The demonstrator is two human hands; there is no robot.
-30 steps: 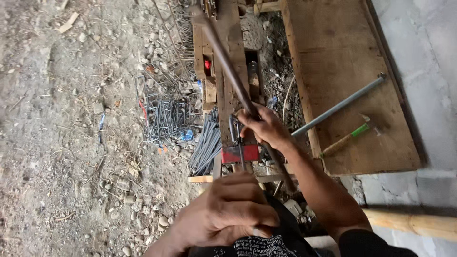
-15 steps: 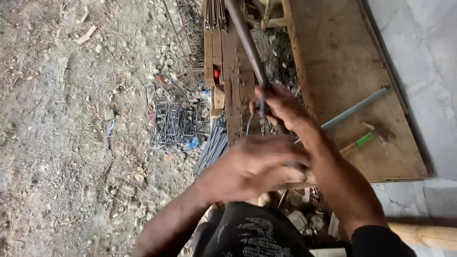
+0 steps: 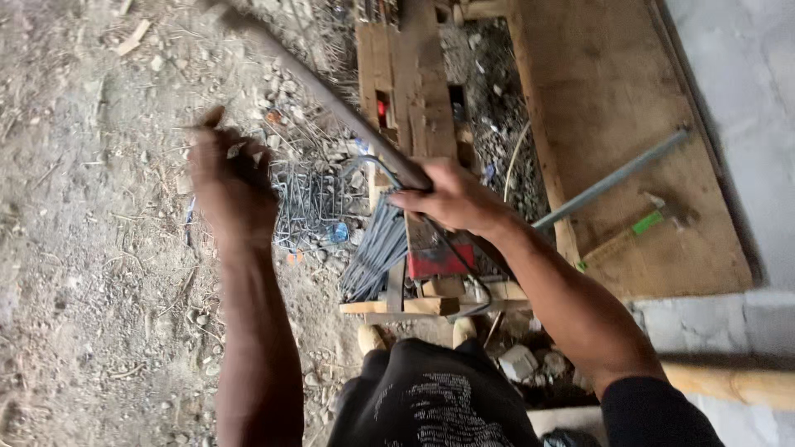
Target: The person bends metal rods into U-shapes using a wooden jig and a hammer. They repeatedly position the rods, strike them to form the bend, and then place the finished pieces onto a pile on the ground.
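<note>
- Two hands in view, both the person's own, above a narrow wooden counter (image 3: 431,116) set on stony ground (image 3: 83,273)
- Right hand (image 3: 451,199): grip pressed together around a long dark lever bar (image 3: 331,95); the bar runs up and to the left out of view, so the hold sits low on it, over the counter
- Left hand (image 3: 232,178): raised off to the left, clear of the bar, blurred; it seems to hold nothing, but whether the grip is spread or closed cannot be told
- Red fitting (image 3: 439,261) lies on the counter just below the right hand
- Bundle of straight wire rods (image 3: 377,252) leans at the counter's left edge; bent wire loops (image 3: 310,203) heaped on the ground beside it, within arm's reach
- Grey metal pipe (image 3: 613,178) and a green-handled hammer (image 3: 638,228) lie on a flat wooden board (image 3: 596,83), well apart from both hands
</note>
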